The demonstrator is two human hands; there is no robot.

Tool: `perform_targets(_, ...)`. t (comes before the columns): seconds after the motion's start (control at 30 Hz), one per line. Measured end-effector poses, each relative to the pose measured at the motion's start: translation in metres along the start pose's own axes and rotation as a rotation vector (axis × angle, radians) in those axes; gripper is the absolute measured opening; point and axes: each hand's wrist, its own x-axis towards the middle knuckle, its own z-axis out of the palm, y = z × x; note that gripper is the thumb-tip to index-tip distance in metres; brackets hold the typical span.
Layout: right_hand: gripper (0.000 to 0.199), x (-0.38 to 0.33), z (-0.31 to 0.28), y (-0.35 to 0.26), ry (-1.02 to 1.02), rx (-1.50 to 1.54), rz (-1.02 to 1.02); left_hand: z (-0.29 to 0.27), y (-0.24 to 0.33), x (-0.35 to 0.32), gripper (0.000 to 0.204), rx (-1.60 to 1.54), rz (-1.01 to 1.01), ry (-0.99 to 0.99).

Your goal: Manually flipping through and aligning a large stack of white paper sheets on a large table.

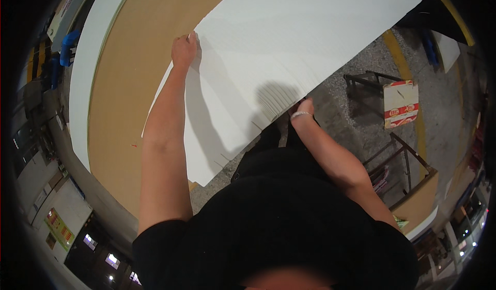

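Observation:
A large white sheet (243,73) slants across the upper middle of the view, with ripples and several short creases along its near edge. My left hand (185,50) is closed on the sheet's left edge, its arm stretched over the sheet's lower left part. At the near edge, my right hand (305,107) grips the sheet from below; most of its fingers are hidden under the edge. A band circles the right wrist. Beneath the sheet on the left lies a wide brown board (121,93).
White panel material (81,98) borders the brown board on its left. To the right, a dark metal frame (361,80) and a stool with a red-and-white patterned top (401,105) stand on the grey floor. A brown-topped piece (421,192) is at lower right.

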Motion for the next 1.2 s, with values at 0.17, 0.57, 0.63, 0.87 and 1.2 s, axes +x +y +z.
perform_targets(0.17,0.05,-0.012,0.018,0.012,-0.23,0.288,0.058,0.004,0.008,-0.007,0.055,0.043,-0.032,-0.013)
perform_targets(0.57,0.053,-0.003,0.01,0.023,-0.331,0.28,0.072,-0.003,-0.007,-0.008,0.06,0.011,-0.076,-0.06)
perform_targets(0.63,0.051,-0.011,0.006,0.023,-0.298,0.276,0.109,-0.013,-0.011,-0.014,0.06,-0.002,-0.088,-0.108)
perform_targets(0.87,0.048,0.048,-0.008,0.031,-0.42,0.29,0.036,0.002,0.013,-0.01,0.063,-0.022,-0.096,-0.076)
perform_targets(1.2,0.015,-0.067,-0.042,-0.059,-0.484,-0.922,-1.35,-0.061,-0.044,-0.122,0.082,-0.029,-0.044,0.047)
